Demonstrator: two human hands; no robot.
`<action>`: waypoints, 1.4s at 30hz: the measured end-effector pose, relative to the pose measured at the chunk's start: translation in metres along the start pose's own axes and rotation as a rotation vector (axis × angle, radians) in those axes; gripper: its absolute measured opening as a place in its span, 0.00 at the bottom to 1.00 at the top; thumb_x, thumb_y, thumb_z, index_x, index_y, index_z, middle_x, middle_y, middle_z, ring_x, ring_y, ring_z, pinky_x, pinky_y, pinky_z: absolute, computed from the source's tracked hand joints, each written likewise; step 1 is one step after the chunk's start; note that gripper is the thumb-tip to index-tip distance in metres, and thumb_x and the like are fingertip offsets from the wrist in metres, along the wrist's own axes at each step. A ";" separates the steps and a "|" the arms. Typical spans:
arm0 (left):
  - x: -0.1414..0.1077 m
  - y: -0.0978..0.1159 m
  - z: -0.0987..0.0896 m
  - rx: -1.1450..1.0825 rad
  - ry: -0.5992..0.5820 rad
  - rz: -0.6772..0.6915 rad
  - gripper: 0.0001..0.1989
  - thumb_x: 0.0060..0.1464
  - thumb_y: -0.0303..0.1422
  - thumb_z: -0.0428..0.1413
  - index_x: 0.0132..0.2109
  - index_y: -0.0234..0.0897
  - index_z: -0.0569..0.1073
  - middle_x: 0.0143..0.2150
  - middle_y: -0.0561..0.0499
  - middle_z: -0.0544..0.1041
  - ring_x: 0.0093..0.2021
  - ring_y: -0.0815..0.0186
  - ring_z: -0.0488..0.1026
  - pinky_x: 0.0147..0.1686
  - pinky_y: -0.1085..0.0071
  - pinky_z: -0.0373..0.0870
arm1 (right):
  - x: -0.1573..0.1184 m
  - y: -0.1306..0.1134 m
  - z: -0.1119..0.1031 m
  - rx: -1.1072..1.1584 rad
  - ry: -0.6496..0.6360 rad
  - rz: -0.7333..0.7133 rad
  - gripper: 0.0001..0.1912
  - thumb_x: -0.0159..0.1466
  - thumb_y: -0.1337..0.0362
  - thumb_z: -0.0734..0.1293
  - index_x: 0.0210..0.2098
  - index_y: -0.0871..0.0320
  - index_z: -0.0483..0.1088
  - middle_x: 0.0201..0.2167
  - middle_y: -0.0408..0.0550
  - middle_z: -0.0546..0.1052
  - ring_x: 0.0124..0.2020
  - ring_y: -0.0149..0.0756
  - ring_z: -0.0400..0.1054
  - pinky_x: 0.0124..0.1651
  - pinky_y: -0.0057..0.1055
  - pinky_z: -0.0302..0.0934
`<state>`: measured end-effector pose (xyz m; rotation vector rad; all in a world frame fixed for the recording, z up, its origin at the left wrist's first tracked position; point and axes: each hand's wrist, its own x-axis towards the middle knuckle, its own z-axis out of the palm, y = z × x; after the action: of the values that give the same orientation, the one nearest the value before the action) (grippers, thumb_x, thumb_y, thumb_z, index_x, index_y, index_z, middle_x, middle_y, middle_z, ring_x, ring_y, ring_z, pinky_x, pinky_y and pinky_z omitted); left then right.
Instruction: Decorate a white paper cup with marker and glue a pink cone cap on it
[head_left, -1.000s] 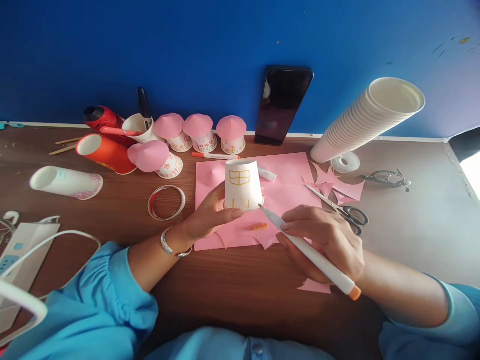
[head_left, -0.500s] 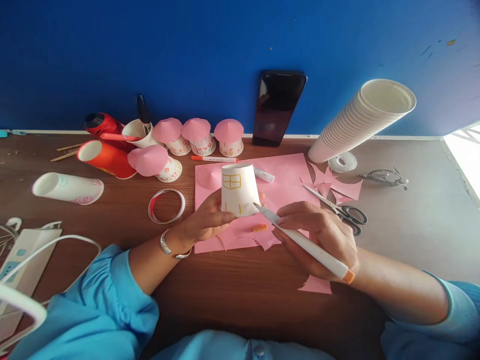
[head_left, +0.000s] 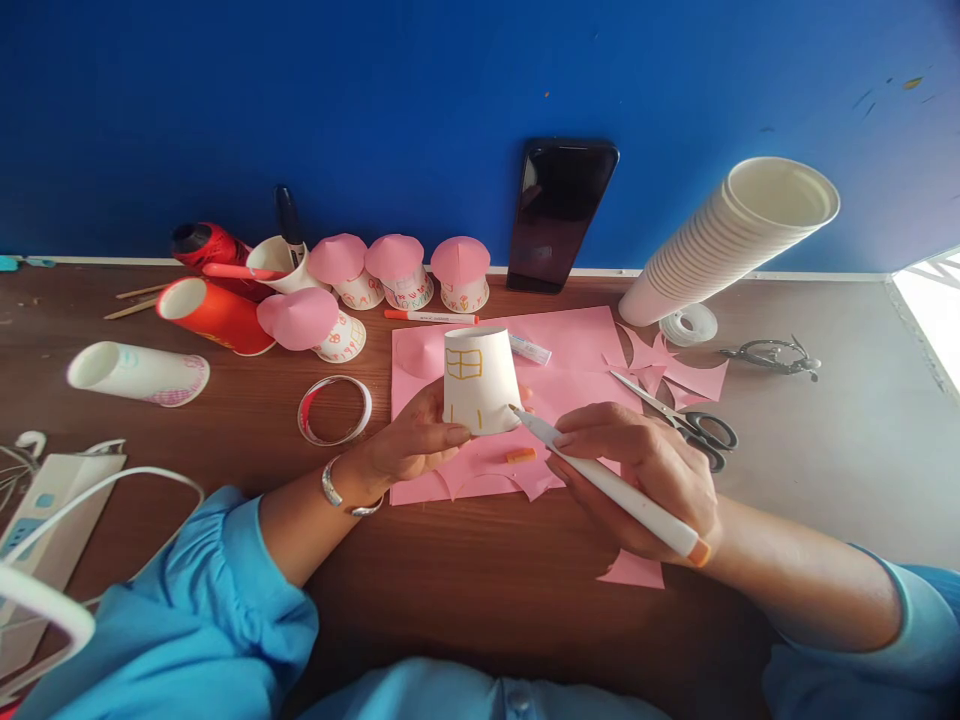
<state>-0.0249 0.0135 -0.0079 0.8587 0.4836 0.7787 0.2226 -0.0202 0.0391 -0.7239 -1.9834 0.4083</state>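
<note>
My left hand (head_left: 421, 438) grips a white paper cup (head_left: 491, 385), held upside down above pink paper. A yellow-brown window and two short upright strokes are drawn on its side. My right hand (head_left: 637, 470) is closed round a white marker pen (head_left: 615, 487) with an orange end. Its tip is at the lower right side of the cup; whether it touches I cannot tell. Beneath the cup, an orange pen cap (head_left: 520, 456) lies on the pink paper (head_left: 570, 340). Black-handled scissors (head_left: 679, 420) rest just beyond my right hand.
Several small cups with pink cone roofs (head_left: 460, 262) stand at the back. A phone (head_left: 562, 215) leans on the blue wall, left of a tall stack of paper cups (head_left: 720, 245). A tape roll (head_left: 334, 410), a red cup (head_left: 217, 315) and a power strip (head_left: 56, 550) are leftward.
The view has shifted very slightly. Both hands keep their hold, and the pen tip stays at the cup's lower right side.
</note>
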 end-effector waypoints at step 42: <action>0.000 0.007 0.002 0.052 -0.193 -0.061 0.25 0.60 0.44 0.67 0.62 0.42 0.79 0.62 0.38 0.82 0.64 0.40 0.79 0.62 0.43 0.78 | 0.000 0.033 0.012 0.211 -0.040 0.087 0.43 0.66 0.57 0.80 0.71 0.49 0.56 0.75 0.65 0.66 0.79 0.55 0.59 0.76 0.63 0.62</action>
<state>-0.0259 0.0153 -0.0014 0.9530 0.3586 0.6226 0.2228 0.0053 0.0155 -0.6733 -1.9147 0.6783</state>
